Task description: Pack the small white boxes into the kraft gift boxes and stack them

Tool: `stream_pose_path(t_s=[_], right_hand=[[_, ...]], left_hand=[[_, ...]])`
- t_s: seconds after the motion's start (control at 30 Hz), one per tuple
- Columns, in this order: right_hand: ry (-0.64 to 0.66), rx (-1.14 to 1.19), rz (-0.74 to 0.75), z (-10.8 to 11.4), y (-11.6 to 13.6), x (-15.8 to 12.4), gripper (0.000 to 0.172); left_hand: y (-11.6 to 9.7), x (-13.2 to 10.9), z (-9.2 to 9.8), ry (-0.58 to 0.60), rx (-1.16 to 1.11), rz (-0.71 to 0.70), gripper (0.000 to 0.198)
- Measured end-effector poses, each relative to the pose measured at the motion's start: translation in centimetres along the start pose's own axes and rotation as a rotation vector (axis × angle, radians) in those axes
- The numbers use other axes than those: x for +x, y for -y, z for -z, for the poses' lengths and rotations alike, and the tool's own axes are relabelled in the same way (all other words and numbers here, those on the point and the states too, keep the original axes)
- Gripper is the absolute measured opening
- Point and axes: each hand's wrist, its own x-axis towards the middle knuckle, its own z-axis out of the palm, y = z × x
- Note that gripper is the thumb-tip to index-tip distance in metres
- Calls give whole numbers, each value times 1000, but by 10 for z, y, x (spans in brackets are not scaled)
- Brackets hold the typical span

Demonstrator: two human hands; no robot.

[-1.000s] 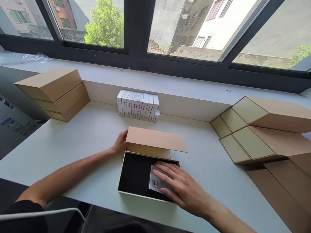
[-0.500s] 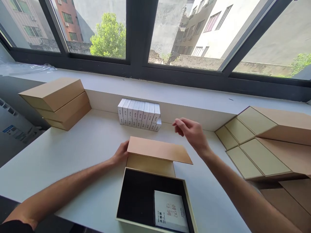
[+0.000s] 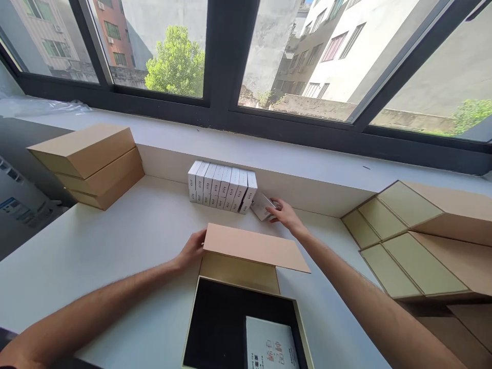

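An open gift box [image 3: 298,318] with a black interior lies at the bottom centre, its tan lid [image 3: 253,247] folded back behind it. Inside, on the right, rests a flat white tea box [image 3: 269,335] with printing on top. My left hand [image 3: 192,250] is closed on the lid's left edge, its fingertips partly hidden. Behind the lid, my right hand [image 3: 284,212] has a small white box [image 3: 261,206] between thumb and fingers. That box is tilted, beside the right end of a two-high row of small white boxes [image 3: 221,187] standing near the wall.
Brown boxes are stacked at the left [image 3: 102,164], against the sill. More boxes with pale yellow sides [image 3: 415,261] are piled at the right. Clear plastic wrap [image 3: 42,107] lies on the windowsill [image 3: 300,159] at the far left.
My right hand has moved left to the row's end and taken hold of a small white box there, which is now tilted away from the row. My left hand stays at the lid.
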Motion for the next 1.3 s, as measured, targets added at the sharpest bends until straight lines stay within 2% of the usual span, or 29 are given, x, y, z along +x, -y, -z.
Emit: stream_pose_path(t_s=[0.07,0.2,0.3,0.4,0.47,0.53,0.6,0.7,0.8,0.9,0.97,1.03,1.13,1.23,1.3], right_hand=[[-2,50,0,15,-3,-15,52],[-36,119,42,57,6,-64,66],[-82,155,116,86,25,-112,66],[-102,143,201,95,51,-161,56],[-43,95,212,88,66,-191,50],[72,45,215,70,71,-217,45],[203,-38,269,46,64,-238,37],[287,-346,510,13,38,-256,27],[234,-658,739,-5,18,-260,29],[231,-728,867,-12,24,-258,29],[318,-705,980,-18,35,-256,33],[483,-681,1066,-27,42,-253,40],[670,-673,1034,-39,38,-252,40],[704,-652,956,-46,27,-252,41],[706,-625,955,-47,23,-251,41]], left_hand=[[0,-1,0,4,3,-6,33],[1,-2,-1,-3,27,-13,33],[3,-2,1,-26,29,-34,32],[6,-2,5,-52,54,-48,32],[8,-2,7,-67,75,-49,31],[10,-2,9,-82,90,-53,30],[11,-2,10,-89,106,-60,30],[11,-1,10,-90,125,-69,30],[10,-1,10,-89,125,-79,28],[10,0,10,-87,107,-85,27],[10,-1,10,-82,98,-92,26],[10,-1,11,-72,100,-101,25],[9,0,12,-59,101,-98,25],[9,2,12,-69,84,-83,26],[8,2,11,-77,74,-77,28]])
